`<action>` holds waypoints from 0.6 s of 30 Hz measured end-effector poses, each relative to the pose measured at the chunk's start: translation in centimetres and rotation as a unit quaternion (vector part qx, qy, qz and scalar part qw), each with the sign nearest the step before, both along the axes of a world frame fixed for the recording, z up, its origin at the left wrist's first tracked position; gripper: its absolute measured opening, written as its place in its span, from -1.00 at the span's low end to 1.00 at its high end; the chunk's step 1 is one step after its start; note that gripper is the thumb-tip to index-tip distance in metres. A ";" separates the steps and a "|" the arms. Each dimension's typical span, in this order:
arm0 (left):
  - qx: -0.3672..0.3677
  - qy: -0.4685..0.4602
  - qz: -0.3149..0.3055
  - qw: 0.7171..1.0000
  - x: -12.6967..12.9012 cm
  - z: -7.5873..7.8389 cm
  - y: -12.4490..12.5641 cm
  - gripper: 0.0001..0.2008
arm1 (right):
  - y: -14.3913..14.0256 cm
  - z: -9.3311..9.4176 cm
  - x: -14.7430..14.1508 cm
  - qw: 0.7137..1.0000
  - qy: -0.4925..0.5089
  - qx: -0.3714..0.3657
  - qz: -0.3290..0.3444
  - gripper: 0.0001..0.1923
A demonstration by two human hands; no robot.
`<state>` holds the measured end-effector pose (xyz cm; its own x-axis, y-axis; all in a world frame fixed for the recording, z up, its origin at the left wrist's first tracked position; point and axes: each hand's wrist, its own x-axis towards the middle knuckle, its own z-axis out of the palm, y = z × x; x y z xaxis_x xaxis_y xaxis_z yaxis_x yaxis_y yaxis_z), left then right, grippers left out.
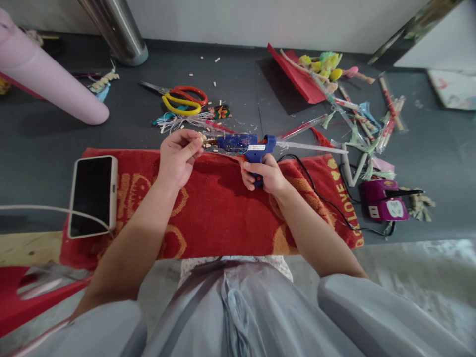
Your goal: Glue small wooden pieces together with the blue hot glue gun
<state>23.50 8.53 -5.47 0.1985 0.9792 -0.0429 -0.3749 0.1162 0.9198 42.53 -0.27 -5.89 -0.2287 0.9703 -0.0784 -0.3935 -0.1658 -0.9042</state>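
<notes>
My right hand [263,173] is wrapped round the handle of a blue glue gun [238,143], whose nozzle points left. A translucent glue stick [312,147] sticks out of its back end. Close to the nozzle, my left hand [182,154] pinches a small cream-coloured piece [203,138], mostly covered by the fingertips. Whether the nozzle touches that piece I cannot tell. Both hands are above a red towel [223,208] with orange patterns. Just behind them lie scissors [186,100] with orange and yellow handles, on a bundle of white strings [182,120].
A phone-like device [92,196] with a cable lies on the towel's left. A pink bottle [55,74] and a steel cylinder [121,34] stand at the back left. On the right are a purple power adapter [385,199], wrapped sticks [390,109] and red paper [297,79].
</notes>
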 end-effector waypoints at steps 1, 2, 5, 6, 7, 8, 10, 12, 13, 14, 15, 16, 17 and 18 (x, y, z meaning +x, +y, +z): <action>0.001 0.002 0.000 1.000 0.0 0.0 0.0 -0.83 | 0.0 0.0 0.0 1.000 -0.004 0.001 0.001 -0.73; 0.000 0.003 0.001 1.000 0.0 0.0 0.0 -0.83 | 0.0 0.1 0.1 1.000 -0.007 0.001 0.001 -0.74; -0.001 0.000 0.000 1.000 -0.1 -0.1 0.1 -0.83 | 0.0 0.2 0.1 1.000 -0.016 0.000 0.002 -0.74; -0.001 0.000 -0.001 1.000 -0.1 -0.2 0.1 -0.83 | 0.0 0.2 0.1 1.000 -0.018 0.000 0.002 -0.74; 0.001 0.000 -0.001 1.000 -0.1 -0.2 0.1 -0.83 | 0.0 0.2 0.1 1.000 -0.019 0.000 0.002 -0.74; 0.002 -0.001 -0.002 1.000 -0.1 -0.2 0.1 -0.82 | 0.0 0.2 0.1 1.000 -0.020 0.001 0.002 -0.74; 0.005 -0.006 -0.004 1.000 -0.1 -0.3 0.1 -0.82 | 0.0 0.2 0.1 1.000 -0.018 0.003 0.002 -0.74; 0.006 -0.018 -0.008 1.000 -0.1 -0.3 0.1 -0.81 | 0.0 0.1 0.1 1.000 -0.015 0.006 0.000 -0.75; 0.007 -0.024 -0.009 1.000 -0.1 -0.3 0.1 -0.80 | 0.0 0.1 0.1 1.000 -0.014 0.006 0.001 -0.75; 0.007 -0.028 -0.010 1.000 -0.1 -0.2 0.0 -0.80 | 0.0 0.2 0.1 1.000 -0.013 0.006 0.001 -0.76; 0.006 -0.029 -0.009 1.000 0.0 -0.2 0.0 -0.80 | 0.0 0.2 0.1 1.000 -0.012 0.007 0.001 -0.76; 0.005 -0.028 -0.008 1.000 0.0 -0.2 0.0 -0.79 | 0.0 0.2 0.1 1.000 -0.012 0.007 0.002 -0.76; 0.003 -0.026 -0.006 1.000 0.0 -0.1 0.0 -0.80 | 0.0 0.2 0.1 1.000 -0.012 0.008 0.003 -0.76; 0.001 -0.022 -0.005 1.000 0.0 -0.1 0.0 -0.80 | 0.0 0.2 0.1 1.000 -0.011 0.009 0.003 -0.76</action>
